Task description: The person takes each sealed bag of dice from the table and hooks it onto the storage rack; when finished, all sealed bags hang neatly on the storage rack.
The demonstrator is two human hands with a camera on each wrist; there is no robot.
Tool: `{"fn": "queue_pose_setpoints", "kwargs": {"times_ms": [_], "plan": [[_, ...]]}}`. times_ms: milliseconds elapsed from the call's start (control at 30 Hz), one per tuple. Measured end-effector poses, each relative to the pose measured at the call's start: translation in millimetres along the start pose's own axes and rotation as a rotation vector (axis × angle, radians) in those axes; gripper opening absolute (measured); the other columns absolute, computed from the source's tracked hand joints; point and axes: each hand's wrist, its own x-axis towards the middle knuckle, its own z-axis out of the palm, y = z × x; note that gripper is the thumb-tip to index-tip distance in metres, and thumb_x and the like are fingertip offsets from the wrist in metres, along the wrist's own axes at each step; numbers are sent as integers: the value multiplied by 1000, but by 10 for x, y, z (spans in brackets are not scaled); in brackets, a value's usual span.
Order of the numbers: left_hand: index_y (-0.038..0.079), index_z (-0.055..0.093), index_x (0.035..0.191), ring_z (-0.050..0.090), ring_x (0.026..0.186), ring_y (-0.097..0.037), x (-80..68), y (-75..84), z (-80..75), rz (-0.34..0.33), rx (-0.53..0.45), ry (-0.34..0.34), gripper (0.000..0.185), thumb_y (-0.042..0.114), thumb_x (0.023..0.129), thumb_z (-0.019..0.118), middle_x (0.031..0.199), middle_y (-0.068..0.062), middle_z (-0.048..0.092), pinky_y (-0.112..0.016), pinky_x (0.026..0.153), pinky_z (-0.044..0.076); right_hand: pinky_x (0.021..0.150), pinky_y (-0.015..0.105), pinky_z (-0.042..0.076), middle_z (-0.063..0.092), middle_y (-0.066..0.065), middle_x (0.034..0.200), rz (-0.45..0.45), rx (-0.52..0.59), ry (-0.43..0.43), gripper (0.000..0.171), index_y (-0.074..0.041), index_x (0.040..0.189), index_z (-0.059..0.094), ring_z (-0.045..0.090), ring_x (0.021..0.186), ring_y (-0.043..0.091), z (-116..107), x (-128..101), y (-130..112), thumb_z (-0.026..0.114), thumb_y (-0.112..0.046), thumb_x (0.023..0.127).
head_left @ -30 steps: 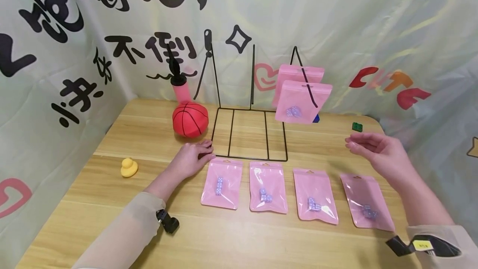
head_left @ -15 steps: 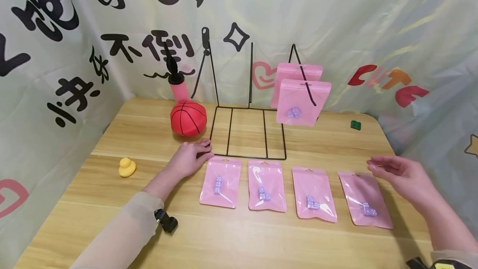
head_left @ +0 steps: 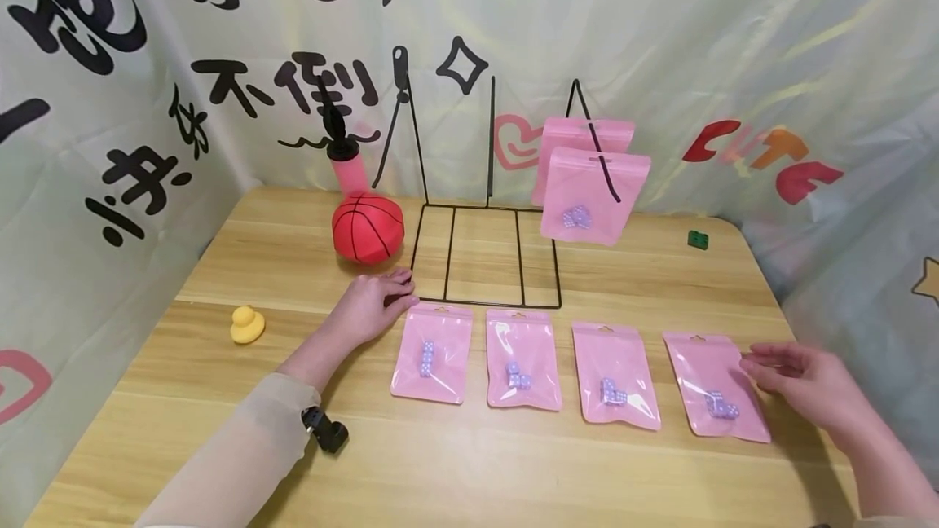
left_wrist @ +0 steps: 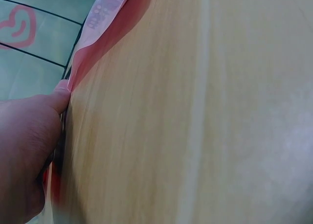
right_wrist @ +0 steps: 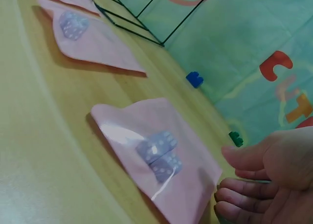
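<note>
Several pink zip bags holding purple dice lie in a row on the wooden table (head_left: 220, 267). My right hand (head_left: 759, 367) hovers low at the right edge of the rightmost bag (head_left: 710, 377), fingers loosely curled and holding nothing. The right wrist view shows that bag (right_wrist: 161, 155) just left of my fingertips (right_wrist: 230, 192). My left hand (head_left: 392, 293) rests flat on the table at the front left corner of the black wire rack (head_left: 484, 303), beside the leftmost bag (head_left: 431, 353). Two more pink bags (head_left: 594, 194) hang from the rack's right hook.
A red ball (head_left: 367, 226) and a pink pump (head_left: 346, 165) stand behind my left hand. A yellow duck (head_left: 247, 324) sits at the left. A green brick (head_left: 698, 239) lies at the back right and a blue brick (right_wrist: 194, 78) near the rack. A printed curtain surrounds the table.
My right hand has come down from mid-air near the rack to the table beside the rightmost bag. The left hand has stayed at the rack's corner.
</note>
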Motion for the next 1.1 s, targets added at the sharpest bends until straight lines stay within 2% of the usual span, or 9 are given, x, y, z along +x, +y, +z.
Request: {"fn": "queue_pose_setpoints", "kwargs": {"times_ms": [200, 433, 600, 733, 833, 1100], "plan": [[4, 77, 127, 55, 140, -30, 7, -8, -1, 11, 3, 3, 35, 26, 99, 79, 143, -14, 64, -48, 118, 41, 67, 20, 56, 73, 16, 109, 81, 38, -41, 66, 23, 134, 52, 65, 79, 4, 72, -31, 17, 72, -32, 104], [4, 76, 127, 55, 139, -30, 6, 6, -6, 12, 2, 9, 36, 26, 100, 78, 143, -15, 64, -47, 118, 41, 64, 23, 55, 73, 9, 100, 79, 19, -40, 61, 23, 130, 55, 60, 77, 5, 129, -37, 0, 74, -28, 102], [4, 76, 128, 55, 139, -29, 1, 0, -2, 5, 1, 5, 36, 26, 100, 78, 143, -14, 64, -46, 118, 42, 66, 26, 56, 71, 11, 105, 77, 60, -57, 54, 24, 128, 56, 61, 78, 7, 124, -38, -15, 70, -23, 105], [4, 76, 128, 55, 139, -29, -4, 4, -1, 0, 0, 0, 37, 26, 100, 78, 143, -14, 63, -46, 118, 42, 67, 26, 54, 69, 7, 101, 83, 65, -66, 47, 19, 122, 60, 58, 80, 9, 94, -46, -52, 68, -25, 106], [4, 76, 128, 55, 139, -29, -5, 5, 1, 3, 3, 1, 37, 27, 100, 78, 143, -15, 63, -46, 118, 41, 67, 25, 52, 69, 4, 98, 44, 49, -46, 37, 14, 116, 63, 57, 79, 8, 76, -72, -108, 69, -21, 106], [4, 76, 128, 55, 140, -29, -5, 4, 10, -3, 7, 0, 37, 27, 100, 78, 144, -14, 63, -46, 118, 42, 65, 22, 55, 70, -1, 89, -101, 58, 46, 19, 13, 109, 66, 61, 75, 6, 36, -172, -321, 70, -5, 102]]}}
